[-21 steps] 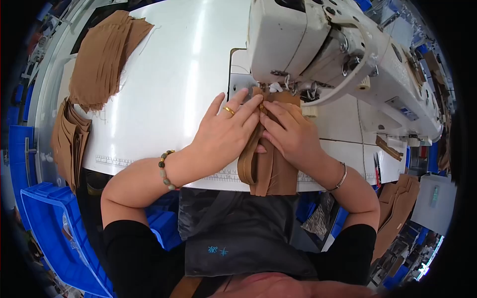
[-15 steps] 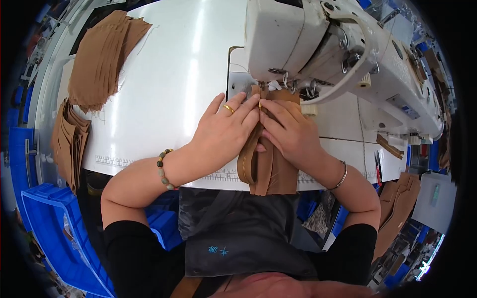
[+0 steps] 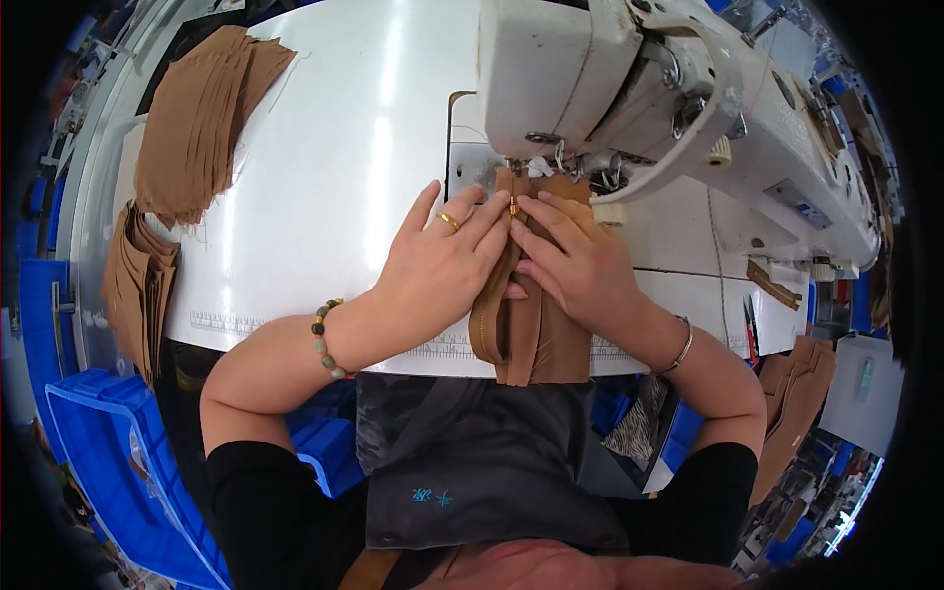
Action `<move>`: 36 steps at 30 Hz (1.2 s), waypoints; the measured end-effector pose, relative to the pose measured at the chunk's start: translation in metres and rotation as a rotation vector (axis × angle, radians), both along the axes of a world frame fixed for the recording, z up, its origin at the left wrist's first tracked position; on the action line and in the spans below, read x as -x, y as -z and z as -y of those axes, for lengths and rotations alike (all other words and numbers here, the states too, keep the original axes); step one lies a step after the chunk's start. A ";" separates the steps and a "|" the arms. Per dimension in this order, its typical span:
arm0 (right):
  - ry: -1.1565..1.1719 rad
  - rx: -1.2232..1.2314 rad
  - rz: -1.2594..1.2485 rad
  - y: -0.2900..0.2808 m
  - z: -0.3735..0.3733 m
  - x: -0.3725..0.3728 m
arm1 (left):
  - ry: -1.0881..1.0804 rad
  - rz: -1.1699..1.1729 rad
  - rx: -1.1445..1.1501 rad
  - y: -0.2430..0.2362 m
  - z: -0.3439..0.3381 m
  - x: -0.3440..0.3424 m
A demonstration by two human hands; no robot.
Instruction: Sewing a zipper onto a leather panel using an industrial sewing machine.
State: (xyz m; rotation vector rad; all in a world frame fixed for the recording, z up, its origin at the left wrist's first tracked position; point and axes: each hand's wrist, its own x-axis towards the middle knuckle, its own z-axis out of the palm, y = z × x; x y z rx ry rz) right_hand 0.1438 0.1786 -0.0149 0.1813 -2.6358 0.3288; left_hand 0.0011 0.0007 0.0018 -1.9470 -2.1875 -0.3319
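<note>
A brown fabric piece (image 3: 562,339) lies under the sewing machine's needle area (image 3: 521,165) and reaches the table's front edge. Along its left side runs a brown zipper (image 3: 482,329) with gold teeth, its lower part curled into a loop. My left hand (image 3: 438,261) grips the zipper, fingers on top and a thumb tip showing beyond the tape. My right hand (image 3: 580,256) holds the fabric down from the right, fingers together on it. Between the fingertips of both hands shows a small gold zipper slider (image 3: 513,206), just short of the presser foot.
The white sewing machine (image 3: 777,187) fills the upper right. Brown fabric stacks lie at the far left (image 3: 192,128) and left edge (image 3: 138,285). A short zipper (image 3: 773,285) and scissors (image 3: 751,329) lie at right. Blue bins (image 3: 128,462) stand below left; more brown panels (image 3: 792,413) hang lower right.
My fingertips have shifted slightly, and more of the gold slider shows between them. Both hands stay on the zipper and fabric, which have hardly moved.
</note>
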 end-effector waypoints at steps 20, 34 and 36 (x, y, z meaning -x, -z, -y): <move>0.091 -0.035 0.270 -0.005 0.001 -0.008 | -0.032 -0.046 -0.013 0.007 -0.006 0.001; 0.148 -0.113 0.277 -0.003 0.001 -0.016 | 0.021 0.021 -0.010 0.004 -0.011 -0.001; 0.152 -0.116 0.281 -0.003 -0.001 -0.014 | 0.018 0.004 -0.011 0.005 -0.012 0.001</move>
